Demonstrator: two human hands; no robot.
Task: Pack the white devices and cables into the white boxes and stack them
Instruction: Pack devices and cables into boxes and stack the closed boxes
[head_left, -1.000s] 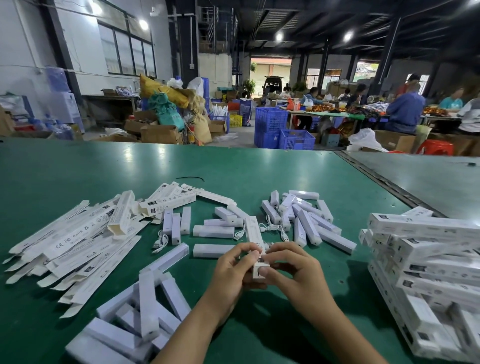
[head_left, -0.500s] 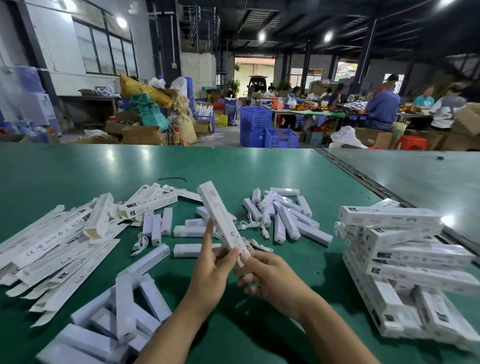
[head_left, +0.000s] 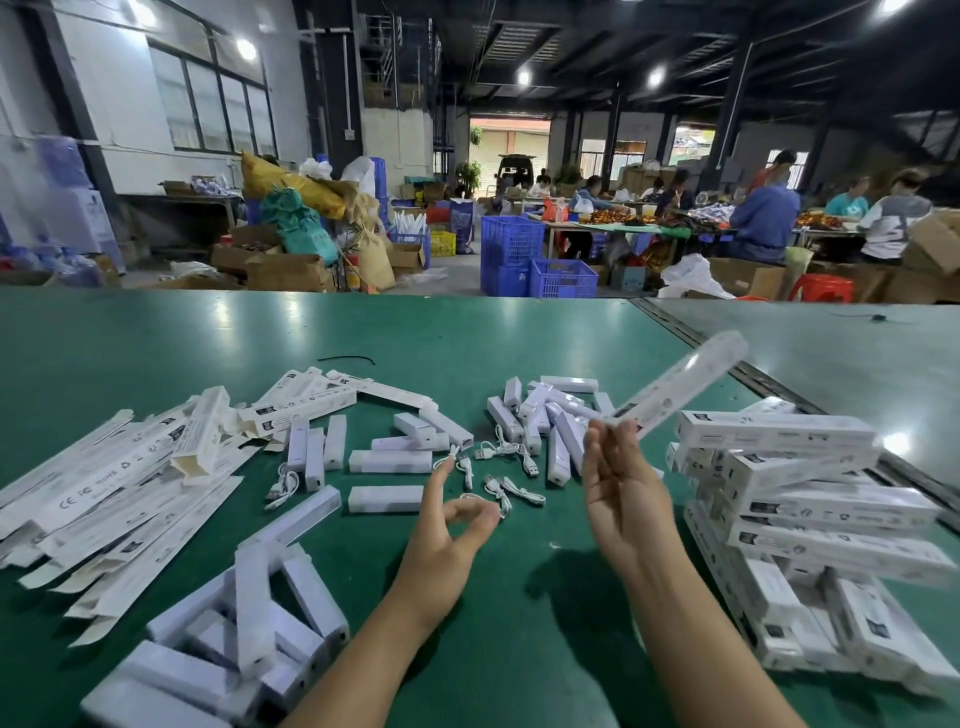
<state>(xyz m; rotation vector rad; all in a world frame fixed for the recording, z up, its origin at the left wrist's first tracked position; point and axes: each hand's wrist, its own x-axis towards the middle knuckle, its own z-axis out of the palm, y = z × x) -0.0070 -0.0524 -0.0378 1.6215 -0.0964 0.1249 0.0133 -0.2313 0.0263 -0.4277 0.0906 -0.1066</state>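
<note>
My right hand is raised and pinches one end of a long white box, which is motion-blurred and points up and right, just left of the stack of packed white boxes. Lower down, over the green table, my left hand holds nothing. Its index finger reaches toward the loose white cables while thumb and middle finger curl loosely. White devices lie heaped behind the cables, with more devices at the near left.
Flat, unfolded white boxes are spread over the table's left side. A metal seam runs diagonally behind the stack. Beyond the far edge stand blue crates, cardboard cartons and several seated people.
My left hand let go of the box and dropped toward the cables. My right hand swung the box up and to the right, toward the stack. The camera view shifted slightly right.
</note>
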